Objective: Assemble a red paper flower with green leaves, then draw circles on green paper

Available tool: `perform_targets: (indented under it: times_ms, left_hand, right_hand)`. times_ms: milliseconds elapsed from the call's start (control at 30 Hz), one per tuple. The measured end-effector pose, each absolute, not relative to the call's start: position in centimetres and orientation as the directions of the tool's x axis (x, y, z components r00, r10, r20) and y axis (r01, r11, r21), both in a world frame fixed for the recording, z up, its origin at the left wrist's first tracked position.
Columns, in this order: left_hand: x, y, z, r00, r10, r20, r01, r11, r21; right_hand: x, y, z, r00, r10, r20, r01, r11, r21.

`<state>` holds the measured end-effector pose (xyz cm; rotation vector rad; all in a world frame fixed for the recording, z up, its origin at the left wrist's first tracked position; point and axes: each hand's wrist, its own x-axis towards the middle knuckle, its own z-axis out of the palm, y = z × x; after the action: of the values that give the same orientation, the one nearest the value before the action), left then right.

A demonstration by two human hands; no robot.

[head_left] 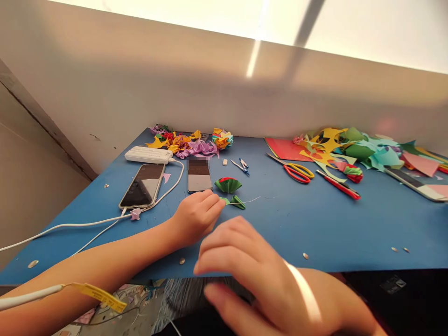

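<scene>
My left hand [198,212] is low over the desk, thumb and fingers pinched together. From its fingertips a thin white thread [250,200] runs to the right across the blue surface. A light green scrap of paper [226,201] shows right at those fingertips; whether it is gripped too I cannot tell. Beside it lies a small dark green folded paper piece [238,202]. Just beyond sits a pleated green paper fan with a red edge [228,185]. My right hand [245,270], slightly blurred, hovers at the desk's near edge, empty, with thumb and curved fingers apart.
Two phones [143,185] [199,177], a power bank [149,154] and white cables stand left. Paper scraps [196,145] line the back. An eraser [225,162], compass [241,166], scissors [294,171] and red cutter [339,185] lie centre to right.
</scene>
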<state>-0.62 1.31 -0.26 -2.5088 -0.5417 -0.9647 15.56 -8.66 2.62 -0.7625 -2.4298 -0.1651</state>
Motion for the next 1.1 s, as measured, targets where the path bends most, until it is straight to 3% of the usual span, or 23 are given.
perform_targets:
  times_ms: [33, 100, 167, 233, 367, 667, 933, 1100]
  left_hand:
    - [-0.6, 1.4, -0.3, 0.683, 0.215, 0.698, 0.489, -0.844, -0.219]
    - [-0.6, 1.5, -0.2, 0.674, 0.222, 0.704, 0.501, -0.838, -0.215]
    - [-0.6, 1.7, 0.0, 0.663, 0.226, 0.714, 0.517, -0.828, -0.218]
    - [-0.7, 1.8, 0.2, 0.655, 0.228, 0.720, 0.531, -0.818, -0.224]
    - [-0.7, 2.0, 0.5, 0.647, 0.218, 0.731, 0.539, -0.809, -0.235]
    - [-0.5, 1.7, 0.2, 0.669, 0.217, 0.710, 0.521, -0.819, -0.241]
    - [-0.5, 1.3, 0.7, 0.670, 0.179, 0.720, 0.495, -0.831, -0.254]
    - [-0.5, 1.1, 0.8, 0.662, 0.168, 0.730, 0.491, -0.834, -0.253]
  right_hand:
    - [15.4, -7.9, 4.0, -0.624, 0.520, 0.583, 0.609, 0.791, -0.054]
    - [15.6, -6.3, 5.5, -0.559, 0.530, 0.638, 0.740, 0.665, 0.096]
    - [16.3, -4.3, 5.2, -0.584, 0.537, 0.609, 0.778, 0.586, 0.229]
    - [17.4, -2.4, 3.9, -0.602, 0.552, 0.577, 0.777, 0.573, 0.262]
    - [18.8, 0.2, 0.8, -0.656, 0.372, 0.657, 0.680, 0.670, 0.299]
    - [19.3, 0.2, -0.9, -0.627, 0.327, 0.707, 0.662, 0.702, 0.262]
    - [19.4, -0.2, -1.4, -0.501, 0.432, 0.750, 0.660, 0.751, 0.007]
    - [19.7, -0.4, -1.5, -0.486, 0.431, 0.760, 0.645, 0.764, -0.020]
